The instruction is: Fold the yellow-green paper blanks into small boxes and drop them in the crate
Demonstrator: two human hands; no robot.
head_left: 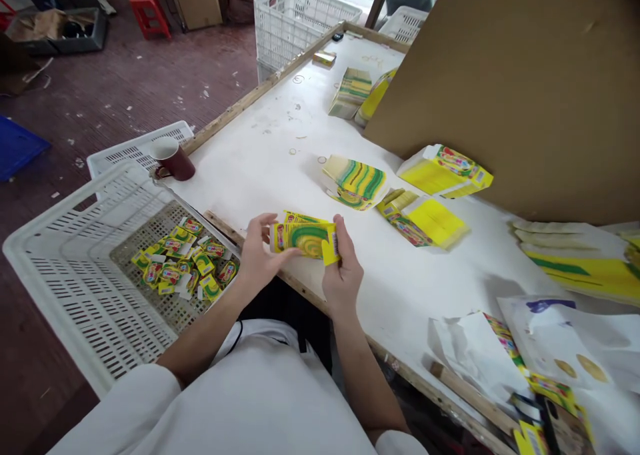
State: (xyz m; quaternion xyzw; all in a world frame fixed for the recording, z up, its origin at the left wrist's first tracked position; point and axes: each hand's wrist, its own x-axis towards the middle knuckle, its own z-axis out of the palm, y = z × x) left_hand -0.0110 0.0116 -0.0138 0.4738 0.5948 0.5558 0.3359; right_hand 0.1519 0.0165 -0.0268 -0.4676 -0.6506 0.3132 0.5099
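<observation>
Both my hands hold a small yellow-and-green printed carton (304,237) just above the near edge of the white table (260,155). My left hand (259,255) grips its left end, fingers curled round it. My right hand (341,268) pinches the right end, where a flap with a barcode sticks out. Flat cartons of the same print lie in fanned piles (356,180) and stacks (424,218) just beyond my hands. A white plastic crate (75,268) to my left holds several folded small cartons (183,263).
A dark red mug (173,158) stands at the table's left edge. A large brown cardboard sheet (510,88) leans at the right. More carton stacks (445,170) and torn white wrapping (540,355) lie at right. White crates (295,22) stand behind the table.
</observation>
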